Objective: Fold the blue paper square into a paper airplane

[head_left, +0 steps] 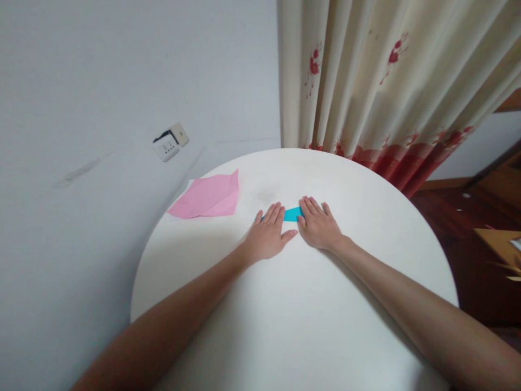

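A narrow piece of blue paper (pixel 292 215) lies flat on the white round table (pixel 277 315), its middle showing between my two hands. My left hand (pixel 266 233) rests palm down over its left part, fingers stretched out and the thumb pointing right. Over the right part lies my right hand (pixel 318 222), also flat, with its fingers extended away from me. Both hands cover the ends of the paper, so its full outline is hidden. Neither hand grips anything.
Creased pink paper (pixel 209 196) lies at the table's left edge, with white paper showing beneath it. A wall with a socket (pixel 166 146) borders the left side. A cream and red curtain (pixel 366 81) hangs behind the table. At far right stands a cardboard box (pixel 499 244).
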The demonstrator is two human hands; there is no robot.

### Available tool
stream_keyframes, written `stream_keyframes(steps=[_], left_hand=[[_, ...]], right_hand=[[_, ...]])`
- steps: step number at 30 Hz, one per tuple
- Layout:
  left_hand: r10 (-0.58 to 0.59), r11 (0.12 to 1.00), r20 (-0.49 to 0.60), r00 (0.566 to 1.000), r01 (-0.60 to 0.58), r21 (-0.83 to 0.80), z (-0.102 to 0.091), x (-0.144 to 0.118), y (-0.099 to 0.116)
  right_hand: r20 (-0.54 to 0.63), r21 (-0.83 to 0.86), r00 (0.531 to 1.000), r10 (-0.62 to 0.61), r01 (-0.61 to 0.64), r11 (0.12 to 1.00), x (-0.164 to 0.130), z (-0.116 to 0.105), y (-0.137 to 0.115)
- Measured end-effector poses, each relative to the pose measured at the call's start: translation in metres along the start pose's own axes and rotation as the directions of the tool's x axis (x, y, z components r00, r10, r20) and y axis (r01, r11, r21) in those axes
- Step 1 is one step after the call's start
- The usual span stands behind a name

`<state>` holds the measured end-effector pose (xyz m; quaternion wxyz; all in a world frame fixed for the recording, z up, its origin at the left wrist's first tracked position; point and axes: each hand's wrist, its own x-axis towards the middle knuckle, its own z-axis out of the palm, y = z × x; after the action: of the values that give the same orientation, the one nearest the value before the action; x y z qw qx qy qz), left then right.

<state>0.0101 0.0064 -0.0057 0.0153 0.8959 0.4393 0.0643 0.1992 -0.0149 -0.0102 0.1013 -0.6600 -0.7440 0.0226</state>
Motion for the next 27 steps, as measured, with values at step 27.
stream_keyframes(steps=[27], left_hand=[[0.145,0.989,-0.015,0.989,-0.145,-0.021,0.003,-0.001,0.000]], right_hand=[[0.017,0.056,0.966,-0.257,0.255,0.965,0.000,0.000,-0.006]])
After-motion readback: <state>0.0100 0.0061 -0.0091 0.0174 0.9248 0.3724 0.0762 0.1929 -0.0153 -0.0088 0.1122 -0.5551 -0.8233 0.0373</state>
